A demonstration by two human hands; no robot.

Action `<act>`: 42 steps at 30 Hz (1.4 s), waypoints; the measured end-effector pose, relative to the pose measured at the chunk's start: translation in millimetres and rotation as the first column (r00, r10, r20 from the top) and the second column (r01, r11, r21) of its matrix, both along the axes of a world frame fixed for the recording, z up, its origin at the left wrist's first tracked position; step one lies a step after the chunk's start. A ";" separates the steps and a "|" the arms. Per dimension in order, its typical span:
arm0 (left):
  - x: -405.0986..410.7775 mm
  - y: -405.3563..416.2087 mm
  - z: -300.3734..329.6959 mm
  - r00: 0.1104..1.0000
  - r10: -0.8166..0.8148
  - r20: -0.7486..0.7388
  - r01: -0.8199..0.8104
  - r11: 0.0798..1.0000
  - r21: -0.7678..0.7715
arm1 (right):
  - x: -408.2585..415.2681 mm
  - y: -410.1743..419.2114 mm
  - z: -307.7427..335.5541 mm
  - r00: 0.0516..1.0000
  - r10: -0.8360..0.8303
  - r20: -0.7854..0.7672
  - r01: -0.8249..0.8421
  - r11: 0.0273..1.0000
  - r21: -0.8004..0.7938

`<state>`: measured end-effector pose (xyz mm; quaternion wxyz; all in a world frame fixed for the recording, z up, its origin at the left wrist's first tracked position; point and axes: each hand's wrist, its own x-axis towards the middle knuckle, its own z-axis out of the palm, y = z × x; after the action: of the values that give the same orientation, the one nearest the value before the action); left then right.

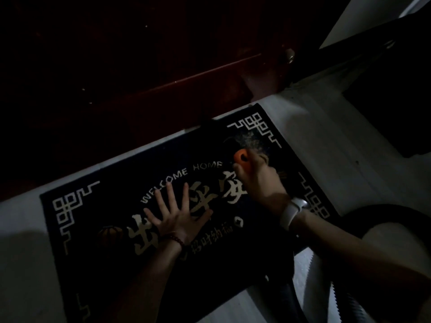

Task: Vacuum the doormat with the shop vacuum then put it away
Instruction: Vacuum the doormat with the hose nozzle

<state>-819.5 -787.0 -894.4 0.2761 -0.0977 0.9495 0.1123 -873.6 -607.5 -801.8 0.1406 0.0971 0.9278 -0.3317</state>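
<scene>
- Left hand [173,214]: fingers straight and spread, palm pressed flat on the doormat [98,231].
- Right hand [258,180]: fingers curled round the orange vacuum nozzle [242,158], tip on the doormat ahead of the hand.
- Vacuum hose [300,297]: dark, running beneath the right forearm.

Much lost to darkness and the frame edges

The doormat [98,264] runs off the bottom edge, its near corner unseen, and both forearms cover part of its lettering. The right hand [258,183] wraps the orange vacuum nozzle [242,159], so the nozzle's tip and its contact with the mat cannot be made out. The black hose [300,299] leaves the picture at the bottom. The dark door [116,78] above shows almost no detail.
</scene>
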 end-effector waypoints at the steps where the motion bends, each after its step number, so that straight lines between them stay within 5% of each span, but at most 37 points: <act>1: -0.5 -0.1 -0.1 1.000 -0.003 0.017 0.003 1.000 0.003 | 1.8 3.2 -0.1 1.000 0.016 0.018 -0.017 0.999 0.033; 9: 2.8 -0.7 -2.9 0.999 0.002 -0.039 -0.002 1.000 0.013 | -36.6 75.7 4.9 0.963 -0.268 -0.005 0.266 0.955 0.131; 14: -2.4 1.1 4.5 0.998 -0.007 0.067 0.006 1.000 0.008 | 27.1 30.9 2.1 0.998 -0.066 0.010 0.066 0.997 0.048; 18: -2.5 1.9 6.9 0.995 -0.009 0.095 0.009 1.000 0.005 | 49.8 31.4 4.0 0.992 0.067 0.105 -0.080 0.988 0.133; 24: -2.8 3.4 10.7 0.995 -0.003 0.099 0.002 1.000 0.014 | 6.9 91.6 10.9 0.961 -0.276 -0.020 0.275 0.947 0.164; 30: -3.2 2.9 12.3 0.994 -0.008 0.106 0.007 1.000 0.005 | 64.0 33.7 6.6 0.993 0.068 0.092 -0.079 0.989 0.127; 37: -3.1 3.2 12.1 0.994 -0.003 0.114 0.002 1.000 0.007 | 36.5 98.4 9.3 0.952 -0.305 -0.014 0.304 0.943 0.133; 42: -2.1 3.4 9.8 0.996 0.005 0.091 -0.005 1.000 0.003 | 71.4 42.5 10.8 0.994 0.036 0.101 -0.050 0.989 0.141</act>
<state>-821.6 -783.7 -884.5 0.3187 -0.1045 0.9356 0.1102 -802.2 -565.0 -791.0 0.1856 0.1031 0.9431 -0.2559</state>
